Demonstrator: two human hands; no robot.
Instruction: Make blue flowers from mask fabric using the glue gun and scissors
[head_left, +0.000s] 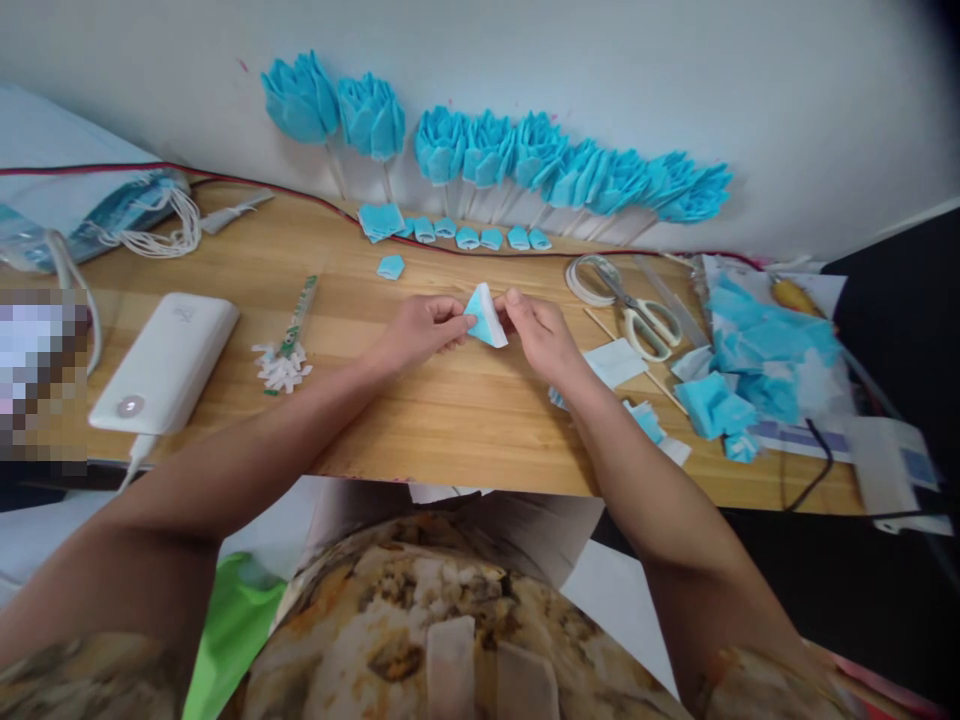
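Observation:
A small folded piece of blue and white material (486,316) is pinched from both sides above the middle of the wooden table (450,410). My left hand (418,330) grips its left edge with closed fingers. My right hand (541,335) pinches its right edge. Just behind them lies one folded blue piece (391,266), and a row of several similar folded blue pieces (480,236) runs along the wall.
Blue paper-like flowers on sticks (495,155) lean on the wall. Scissors (643,315) and a tape roll (589,280) lie to the right, beside a heap of blue scraps (757,370). A white power bank (163,362) and small white strips (283,368) lie to the left.

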